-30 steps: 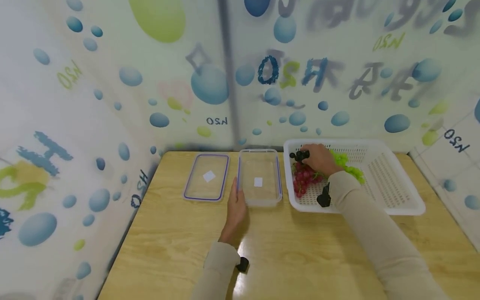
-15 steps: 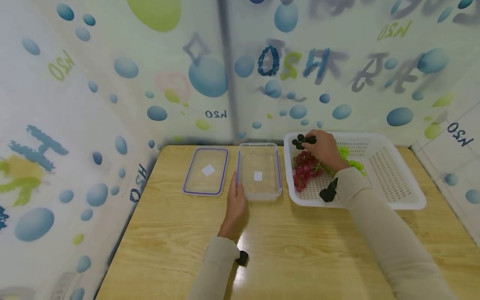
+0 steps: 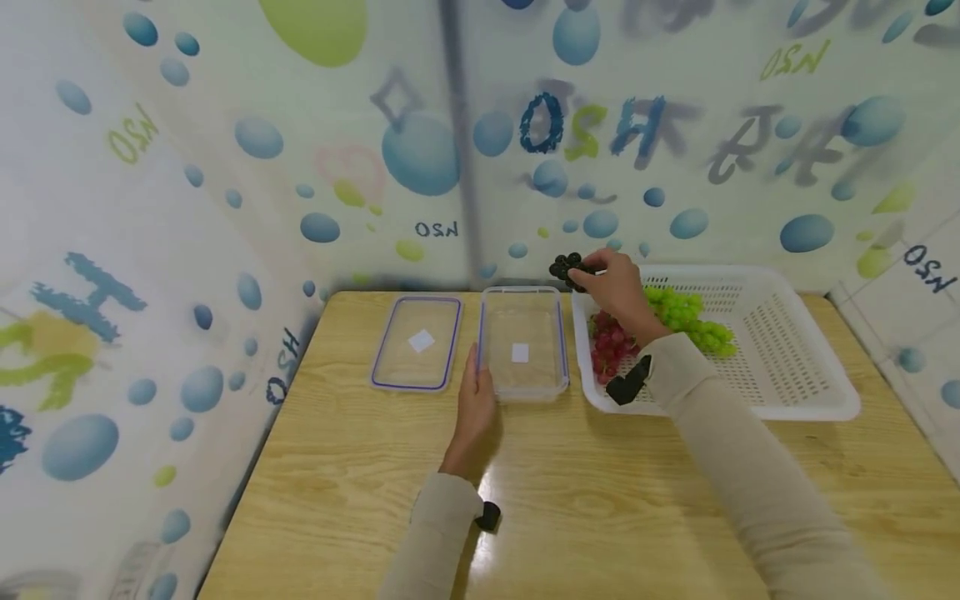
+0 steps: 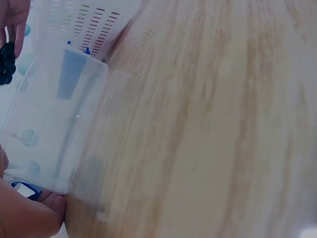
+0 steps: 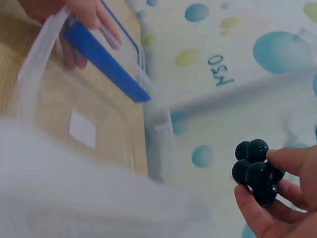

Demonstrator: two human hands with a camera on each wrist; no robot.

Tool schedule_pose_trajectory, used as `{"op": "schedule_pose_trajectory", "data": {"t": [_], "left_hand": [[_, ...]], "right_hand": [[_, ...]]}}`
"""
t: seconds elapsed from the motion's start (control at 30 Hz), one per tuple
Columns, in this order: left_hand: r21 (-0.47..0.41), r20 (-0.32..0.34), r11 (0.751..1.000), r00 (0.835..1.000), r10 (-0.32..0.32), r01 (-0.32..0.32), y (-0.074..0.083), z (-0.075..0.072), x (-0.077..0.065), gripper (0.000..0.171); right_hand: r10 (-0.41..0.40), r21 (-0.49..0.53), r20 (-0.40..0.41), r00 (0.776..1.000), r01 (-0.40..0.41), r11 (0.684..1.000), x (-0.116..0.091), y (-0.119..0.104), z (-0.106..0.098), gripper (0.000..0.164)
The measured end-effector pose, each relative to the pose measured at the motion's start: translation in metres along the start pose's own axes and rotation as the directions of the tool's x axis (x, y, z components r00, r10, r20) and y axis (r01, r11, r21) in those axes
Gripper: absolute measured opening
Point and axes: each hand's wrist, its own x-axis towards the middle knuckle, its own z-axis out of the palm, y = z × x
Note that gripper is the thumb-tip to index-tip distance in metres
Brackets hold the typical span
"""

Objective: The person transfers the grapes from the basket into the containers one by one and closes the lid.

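My right hand (image 3: 618,287) pinches a small cluster of dark grapes (image 3: 572,271) between thumb and fingers, raised above the left back corner of the white basket. The right wrist view shows the round, glossy dark grapes (image 5: 256,171) at the fingertips. Along the left side of a clear lidless container (image 3: 522,379), my left hand (image 3: 475,408) rests with its fingers fairly straight, near a blue clip (image 5: 104,59). Inside the white perforated basket (image 3: 795,408) lie red grapes (image 3: 611,346), partly hidden by the right arm, and green grapes (image 3: 686,312).
A clear lid (image 3: 417,354) with a blue seal and a white label lies left of the container. The wooden table (image 3: 600,500) meets a patterned wall (image 3: 510,200) at its back edge. The basket stands close to the container's right side.
My right hand has lifted the dark grapes out of the basket and moved left with them, towards the container. More of the green grapes now shows. The left hand stays beside the container.
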Motion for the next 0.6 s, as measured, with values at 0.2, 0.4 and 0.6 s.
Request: {"op": "schedule_pose_trajectory", "data": {"t": [0.2, 0.4, 0.6], "left_hand": [[-0.005, 0.006, 1.0, 1.0, -0.001, 0.001, 0.001, 0.0, 0.002, 0.053], [0.002, 0.009, 1.0, 1.0, -0.02, 0.02, -0.001, 0.0, 0.0, 0.053], [-0.04, 0.009, 0.998, 0.999, -0.038, 0.038, -0.001, 0.0, 0.0, 0.053]], "right_hand": [[0.059, -0.015, 0.019, 0.998, -0.059, 0.998, 0.0, -0.017, 0.037, 0.038], [0.06, -0.083, -0.019, 0.998, -0.061, 0.995, -0.002, -0.02, 0.077, 0.036], [0.145, -0.042, -0.045, 0.988, -0.147, 0.988, 0.002, -0.02, 0.11, 0.033]]}}
